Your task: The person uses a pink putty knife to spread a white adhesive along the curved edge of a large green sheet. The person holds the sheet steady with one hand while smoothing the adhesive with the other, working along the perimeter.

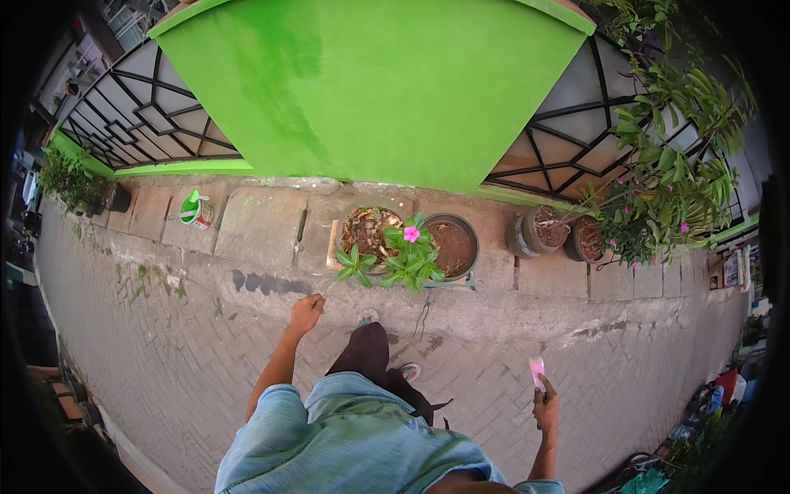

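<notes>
My left hand (307,310) hangs over the pavement with its fingers curled; whether it holds anything is unclear. My right hand (546,405), low at the right, grips a flat pink tool (538,369), perhaps a scraper. Ahead of me are two round pots side by side: one holds dry litter (370,226) behind a leafy plant with a pink flower (411,234), the other bare soil (450,245). A bucket (197,216) with green paint on it and a handled tool sits further left on the concrete slabs.
A green wall (370,90) with black metal grilles (148,111) backs the slab ledge (255,226). More pots (545,230) and a leafy bush (658,181) stand at the right, other plants (70,181) at the far left. Clutter (724,391) lines the lower right edge of the paved lane (148,346).
</notes>
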A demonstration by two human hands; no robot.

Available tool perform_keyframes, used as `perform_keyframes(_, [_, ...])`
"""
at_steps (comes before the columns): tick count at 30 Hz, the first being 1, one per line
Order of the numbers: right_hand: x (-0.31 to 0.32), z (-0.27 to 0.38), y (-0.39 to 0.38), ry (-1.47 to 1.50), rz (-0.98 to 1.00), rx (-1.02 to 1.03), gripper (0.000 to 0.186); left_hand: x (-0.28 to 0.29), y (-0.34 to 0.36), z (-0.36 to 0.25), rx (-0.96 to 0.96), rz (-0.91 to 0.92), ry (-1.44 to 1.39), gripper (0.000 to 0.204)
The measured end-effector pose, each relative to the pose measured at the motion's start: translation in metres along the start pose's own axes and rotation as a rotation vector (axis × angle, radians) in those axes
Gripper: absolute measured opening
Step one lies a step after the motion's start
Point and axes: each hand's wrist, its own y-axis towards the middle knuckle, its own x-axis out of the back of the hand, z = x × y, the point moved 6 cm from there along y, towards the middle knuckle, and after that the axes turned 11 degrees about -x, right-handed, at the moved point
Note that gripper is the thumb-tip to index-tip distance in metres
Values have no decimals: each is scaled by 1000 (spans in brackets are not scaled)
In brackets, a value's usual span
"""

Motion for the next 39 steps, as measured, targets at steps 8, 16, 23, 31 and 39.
perform_keyframes(8, [74, 258, 147, -208, 82, 667, 52, 107, 131, -154, -234, -449, -224, 34])
perform_keyframes(16, [207, 476, 221, -470, -153, 861, 54, 212, 309, -334, -518, -703, -51, 46])
perform_keyframes(23, [289, 613, 291, -591, -623, 1152, 64, 279, 432, -405, -350, -678, -403, 94])
perform_keyframes(31, [343, 671, 360, -755, -770, 1272, 69, 237, 502, -450, -392, -711, -335, 140])
perform_keyframes(39, [363, 665, 399, -707, -743, 1386, 69, 213, 527, -476, -352, -803, -519, 131])
